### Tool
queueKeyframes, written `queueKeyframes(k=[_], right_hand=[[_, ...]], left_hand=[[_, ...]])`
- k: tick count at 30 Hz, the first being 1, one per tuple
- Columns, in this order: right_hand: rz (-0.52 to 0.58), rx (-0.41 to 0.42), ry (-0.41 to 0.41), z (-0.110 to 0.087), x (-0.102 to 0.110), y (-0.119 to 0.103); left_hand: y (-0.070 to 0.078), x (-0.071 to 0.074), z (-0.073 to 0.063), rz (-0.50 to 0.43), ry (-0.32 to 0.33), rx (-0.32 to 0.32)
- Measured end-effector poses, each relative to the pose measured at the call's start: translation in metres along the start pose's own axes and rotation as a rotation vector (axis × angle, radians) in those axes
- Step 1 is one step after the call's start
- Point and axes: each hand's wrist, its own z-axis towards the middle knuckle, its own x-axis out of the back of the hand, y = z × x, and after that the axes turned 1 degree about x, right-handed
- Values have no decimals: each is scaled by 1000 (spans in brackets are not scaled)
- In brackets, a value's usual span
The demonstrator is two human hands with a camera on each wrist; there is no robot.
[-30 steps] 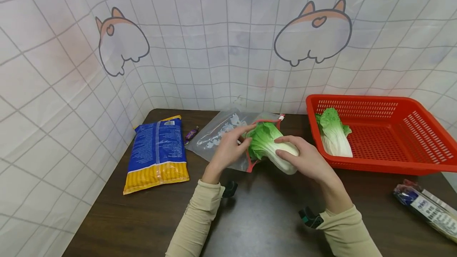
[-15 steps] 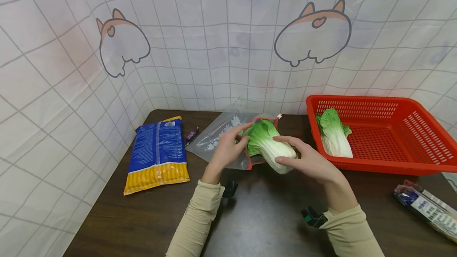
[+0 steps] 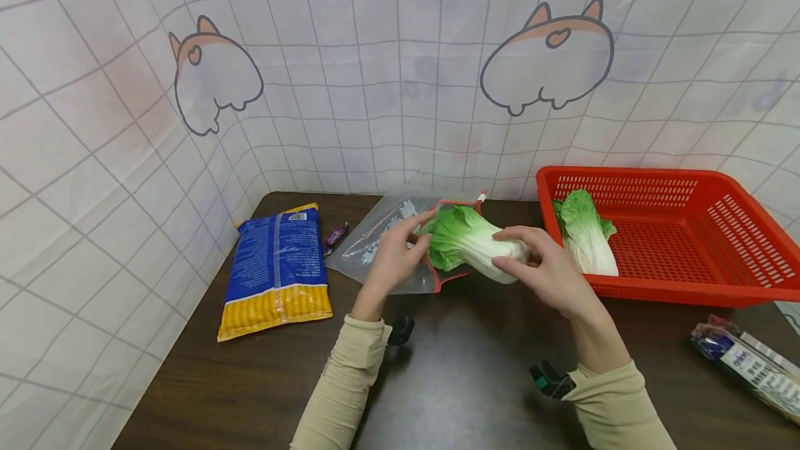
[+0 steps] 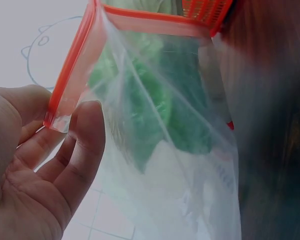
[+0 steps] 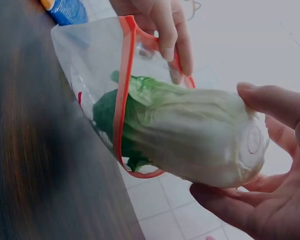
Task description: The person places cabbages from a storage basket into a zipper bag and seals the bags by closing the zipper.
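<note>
Head view, nearest edge: my tan sleeves (image 3: 340, 380), over the dark tabletop (image 3: 462, 394); a printed packet (image 3: 753, 367) lies off to the right.
Right hand (image 3: 553, 273): thumb and fingers curled round the pale root end of the cabbage (image 3: 478, 245).
Cabbage: lying tilted, leaf end inside the clear bag (image 3: 362, 252), stem end outside; I can't tell whether its underside touches the table.
Left hand (image 3: 395, 255): pinching the bag's red rim (image 5: 123, 95) at the mouth; fingertips partly hidden.
Risk at the rim: if my left pinch slips, I judge the mouth could fold in and catch the leaves; pushing hard could tear a leaf or shove the whole bag along.
Risk at the root: smooth and rounded, so a light hold there might let the cabbage roll out.
Left of bag: purple wrapped sweet (image 3: 335, 236) just beside its edge, easily knocked if the bag slides; then a blue-and-yellow packet (image 3: 275, 276).
Red basket (image 3: 675, 290): right and farther back, another cabbage (image 3: 586, 238) lying inside.
Backdrop: white gridded cloth (image 3: 375, 75) behind everything.
</note>
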Motion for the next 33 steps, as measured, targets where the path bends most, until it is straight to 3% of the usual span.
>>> queueKeyframes(k=[6, 18, 25, 33], right_hand=[[-118, 43, 30, -1, 2, -1], [-281, -2, 8, -2, 1, -2], [-292, 1, 29, -2, 1, -4], [-201, 4, 114, -1, -4, -5]], left_hand=[[1, -1, 0, -6, -17, 2], [-1, -4, 2, 14, -15, -9], [-2, -5, 1, 21, -24, -13], [-2, -8, 2, 41, -58, -44]])
